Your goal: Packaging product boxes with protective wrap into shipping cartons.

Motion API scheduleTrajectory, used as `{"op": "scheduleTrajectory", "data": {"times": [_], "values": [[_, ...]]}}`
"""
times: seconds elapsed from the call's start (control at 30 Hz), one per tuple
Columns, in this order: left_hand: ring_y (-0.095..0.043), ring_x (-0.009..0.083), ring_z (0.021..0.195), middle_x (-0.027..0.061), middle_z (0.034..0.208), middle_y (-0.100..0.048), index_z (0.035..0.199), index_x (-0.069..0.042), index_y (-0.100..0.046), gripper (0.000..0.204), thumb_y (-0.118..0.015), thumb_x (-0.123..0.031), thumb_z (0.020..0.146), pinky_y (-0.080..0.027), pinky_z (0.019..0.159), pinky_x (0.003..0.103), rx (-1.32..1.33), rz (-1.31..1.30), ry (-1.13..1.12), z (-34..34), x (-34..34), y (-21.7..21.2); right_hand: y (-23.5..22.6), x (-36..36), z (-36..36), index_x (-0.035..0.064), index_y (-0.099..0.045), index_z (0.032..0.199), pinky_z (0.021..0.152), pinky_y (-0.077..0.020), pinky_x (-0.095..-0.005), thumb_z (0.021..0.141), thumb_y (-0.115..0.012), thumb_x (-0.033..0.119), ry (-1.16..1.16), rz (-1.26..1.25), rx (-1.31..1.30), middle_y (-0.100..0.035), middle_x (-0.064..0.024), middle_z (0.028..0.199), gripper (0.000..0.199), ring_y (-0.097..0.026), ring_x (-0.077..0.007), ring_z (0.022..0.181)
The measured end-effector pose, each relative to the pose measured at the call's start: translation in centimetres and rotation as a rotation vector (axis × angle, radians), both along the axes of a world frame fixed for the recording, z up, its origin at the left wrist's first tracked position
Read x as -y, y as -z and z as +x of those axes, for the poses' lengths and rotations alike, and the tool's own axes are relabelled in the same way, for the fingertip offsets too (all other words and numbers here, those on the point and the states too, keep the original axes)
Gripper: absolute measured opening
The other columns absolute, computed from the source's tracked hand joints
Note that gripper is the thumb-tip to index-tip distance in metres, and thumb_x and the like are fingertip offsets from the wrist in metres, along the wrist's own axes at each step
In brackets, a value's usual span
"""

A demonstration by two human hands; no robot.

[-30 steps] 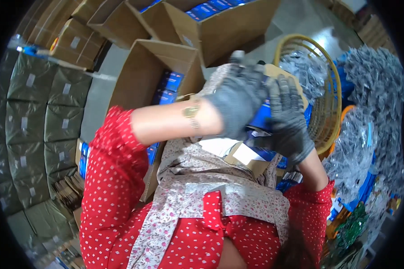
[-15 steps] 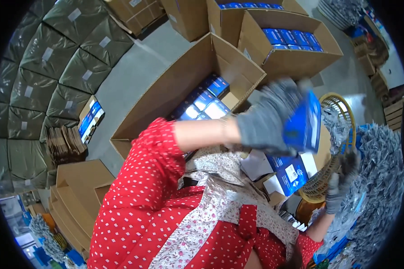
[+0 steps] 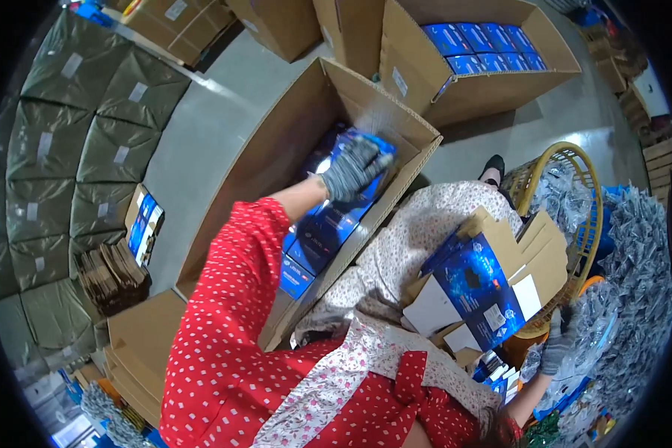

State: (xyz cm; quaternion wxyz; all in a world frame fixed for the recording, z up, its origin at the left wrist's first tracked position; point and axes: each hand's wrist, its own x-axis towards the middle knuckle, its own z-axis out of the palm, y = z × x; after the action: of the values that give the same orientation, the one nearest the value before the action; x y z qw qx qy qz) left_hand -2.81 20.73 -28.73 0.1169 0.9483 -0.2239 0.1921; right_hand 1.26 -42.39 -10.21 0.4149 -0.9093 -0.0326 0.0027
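1. The fingers of the left hand, gloved in grey, lie over a blue box toward the far end of the near carton; from my station I can't tell whether they grip it or only rest there.
2. The right hand, also gloved, is well right of the near carton, beside clear plastic packs; its fingers are partly hidden, so I can't read their hold.
3. Inside the near carton I count at least four blue boxes, the covered one included.
4. The near carton's walls stand above those boxes, leaving me its open top for moving; its right edge runs just beside the flowered apron.
5. Right of the near carton I see opened blue cardboard on the lap, then one wicker basket.
6. Grey floor runs left of the near carton to stacked olive packs, and also beyond its far right corner.
7. Beyond that corner stands a second open carton, showing me eight blue boxes, two rows of four.
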Motion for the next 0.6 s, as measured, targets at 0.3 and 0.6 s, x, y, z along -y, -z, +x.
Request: {"op": "scheduleTrajectory", "data": {"times": [0.3,0.6], "values": [[-0.04,0.0418,0.132,0.0222,0.139,-0.045,0.146,-0.007,-0.034,0.085,-0.069,-0.024,0.07,-0.021,0.115,0.054,-0.463,0.112,0.087,4.5,2.6,5.4,-2.3,1.1,-2.3,-0.0014,-0.054,0.13,0.095,-0.046,-0.0302,0.095,-0.061,0.008,0.188,-0.046,-0.265,-0.062,-0.0082,0.12,0.037,-0.058,-0.0163,0.107],[-0.022,0.0441,0.143,0.0223,0.152,-0.03,0.151,-0.01,-0.025,0.091,-0.069,-0.021,0.071,-0.016,0.117,0.055,-0.802,0.094,-0.227,0.4,4.9,11.4,-0.6,1.4,-1.5,-0.0019,-0.059,0.124,0.093,-0.0478,-0.0298,0.093,-0.061,0.005,0.124,-0.172,-0.29,-0.065,-0.0087,0.116,0.031,-0.061,-0.0157,0.104]]}}
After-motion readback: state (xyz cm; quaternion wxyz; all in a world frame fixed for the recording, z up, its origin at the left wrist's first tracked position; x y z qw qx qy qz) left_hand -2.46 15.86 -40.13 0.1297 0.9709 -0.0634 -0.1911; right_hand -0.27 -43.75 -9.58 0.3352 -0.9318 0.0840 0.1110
